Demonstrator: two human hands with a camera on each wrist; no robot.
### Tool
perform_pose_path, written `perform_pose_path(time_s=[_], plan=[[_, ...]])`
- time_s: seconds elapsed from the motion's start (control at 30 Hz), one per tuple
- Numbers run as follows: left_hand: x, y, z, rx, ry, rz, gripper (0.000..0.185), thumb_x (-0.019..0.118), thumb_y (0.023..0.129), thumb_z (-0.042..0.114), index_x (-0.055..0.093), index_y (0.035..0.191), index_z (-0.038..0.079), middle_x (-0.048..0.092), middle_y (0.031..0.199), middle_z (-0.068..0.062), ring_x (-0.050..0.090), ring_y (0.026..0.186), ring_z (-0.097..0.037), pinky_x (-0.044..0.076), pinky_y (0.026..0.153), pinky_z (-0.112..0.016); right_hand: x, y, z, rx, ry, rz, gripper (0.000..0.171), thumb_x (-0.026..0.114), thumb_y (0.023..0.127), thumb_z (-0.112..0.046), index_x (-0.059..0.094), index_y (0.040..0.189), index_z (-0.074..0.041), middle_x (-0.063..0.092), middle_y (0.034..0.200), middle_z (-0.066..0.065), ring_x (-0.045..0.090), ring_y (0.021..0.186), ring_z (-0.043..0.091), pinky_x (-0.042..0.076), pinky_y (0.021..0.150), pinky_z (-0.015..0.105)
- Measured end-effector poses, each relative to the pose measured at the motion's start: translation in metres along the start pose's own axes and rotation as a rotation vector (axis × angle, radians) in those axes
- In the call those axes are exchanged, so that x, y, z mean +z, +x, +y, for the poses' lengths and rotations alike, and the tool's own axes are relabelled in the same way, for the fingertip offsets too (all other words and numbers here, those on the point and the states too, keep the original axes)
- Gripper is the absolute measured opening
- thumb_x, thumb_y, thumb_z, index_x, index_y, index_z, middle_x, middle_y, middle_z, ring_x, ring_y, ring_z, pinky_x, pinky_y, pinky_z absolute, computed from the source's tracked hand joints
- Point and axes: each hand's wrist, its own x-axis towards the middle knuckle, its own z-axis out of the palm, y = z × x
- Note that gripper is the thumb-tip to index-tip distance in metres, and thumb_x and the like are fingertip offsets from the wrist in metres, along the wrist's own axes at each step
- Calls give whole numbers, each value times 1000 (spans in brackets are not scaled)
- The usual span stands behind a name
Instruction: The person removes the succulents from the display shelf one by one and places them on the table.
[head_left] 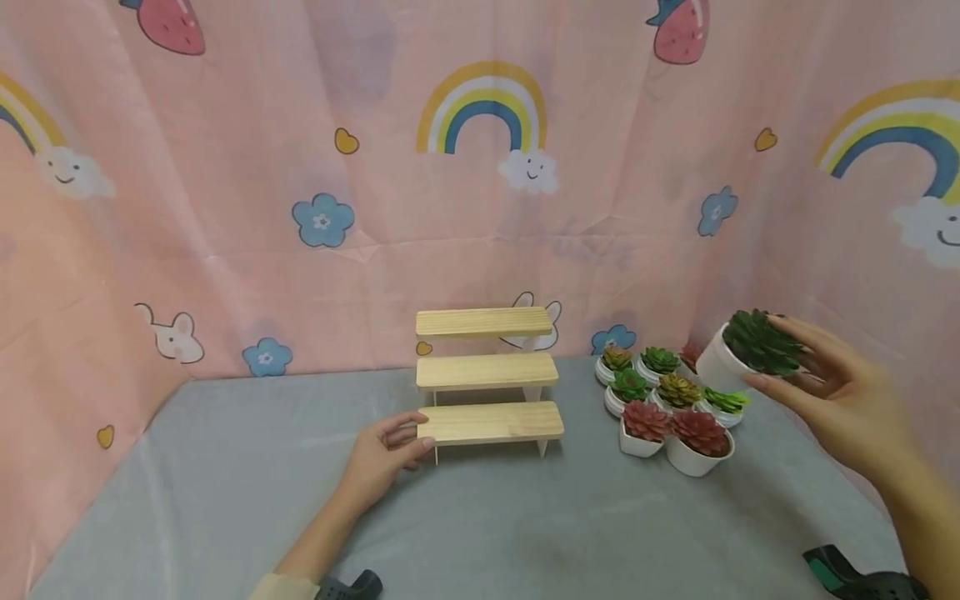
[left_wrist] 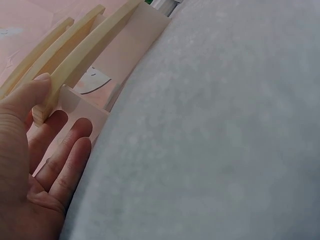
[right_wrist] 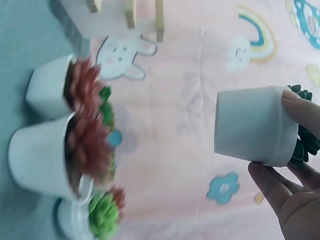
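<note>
A wooden three-tier display stand stands mid-table, its pale slats on thin light side panels. My left hand pinches the left end of the lowest slat, thumb on top and fingers beneath. In my right hand is a potted succulent with dark green leaves, gripped by the rim of its white pot. The pot is held tilted in the air, above and right of a cluster of smaller potted succulents. Two red succulents sit at the front of that cluster.
Green and yellowish succulents in white pots stand close together behind the red ones, right of the stand. A grey cloth covers the table. Behind it hangs a pink printed curtain, near the stand's back.
</note>
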Motion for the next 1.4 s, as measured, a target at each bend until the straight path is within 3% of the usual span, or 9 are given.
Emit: perform_pose_path(time_s=[0.23, 0.43, 0.5, 0.67, 1.0, 1.07, 1.2, 1.33, 1.4], plan=[[-1, 3, -1, 5, 8, -4, 44, 82, 85, 19, 66, 125, 8, 74, 117, -18, 77, 88, -21, 61, 67, -27, -6, -19, 42, 86, -60, 7, 68, 73, 94, -14, 44, 154, -26, 37, 156, -21, 33, 127, -22, 32, 90, -6], [0, 4, -3, 24, 3, -32, 45, 81, 86, 19, 65, 126, 6, 73, 119, -20, 77, 88, -18, 61, 68, -28, -4, -33, 67, 117, -62, 23, 68, 74, 93, -12, 45, 153, -24, 43, 151, -7, 39, 106, -29, 39, 76, -7], [1, 4, -3, 31, -5, -34, 45, 81, 86, 19, 65, 126, 6, 73, 119, -20, 77, 87, -18, 61, 68, -28, -3, -37, 74, 138, -65, 37, 68, 73, 93, -12, 44, 153, -24, 42, 152, -5, 38, 106, -29, 40, 73, -8], [2, 5, -2, 44, -13, -48, 43, 80, 87, 20, 65, 125, 6, 73, 118, -21, 77, 89, -18, 62, 68, -28, -1, -47, 89, 204, -40, 87, 68, 72, 94, -12, 43, 154, -26, 40, 152, -15, 38, 113, -26, 39, 76, -8], [1, 4, -1, 30, -15, -50, 43, 81, 87, 19, 65, 125, 6, 73, 118, -21, 77, 90, -21, 61, 68, -28, 8, -52, 114, 89, -18, 74, 71, 77, 87, -1, 49, 150, -16, 43, 125, -35, 41, 96, -34, 42, 72, -6], [0, 5, 0, 30, -9, -47, 43, 81, 87, 19, 65, 125, 6, 73, 118, -21, 77, 90, -20, 61, 68, -28, 9, -52, 116, 75, -12, 72, 71, 77, 87, 1, 49, 150, -12, 44, 127, -33, 42, 98, -33, 42, 73, -6], [-1, 4, 0, 40, -15, -41, 42, 80, 87, 17, 65, 124, 5, 73, 117, -22, 77, 89, -18, 61, 67, -28, 13, -54, 124, 120, -38, 37, 70, 76, 90, -6, 46, 153, -16, 40, 147, -21, 38, 101, -33, 42, 71, -7], [-2, 3, -1, 45, -16, -47, 42, 80, 88, 18, 65, 124, 4, 73, 117, -23, 77, 88, -17, 61, 67, -28, 16, -57, 136, 157, -18, 8, 70, 76, 91, -9, 45, 153, -18, 38, 148, -24, 38, 101, -32, 43, 70, -5], [-2, 2, -1, 37, -16, -40, 42, 80, 87, 18, 65, 124, 5, 73, 117, -22, 77, 88, -16, 61, 68, -28, 18, -57, 142, 158, -14, 6, 70, 77, 90, -10, 46, 152, -19, 38, 145, -31, 37, 102, -33, 42, 75, -5]])
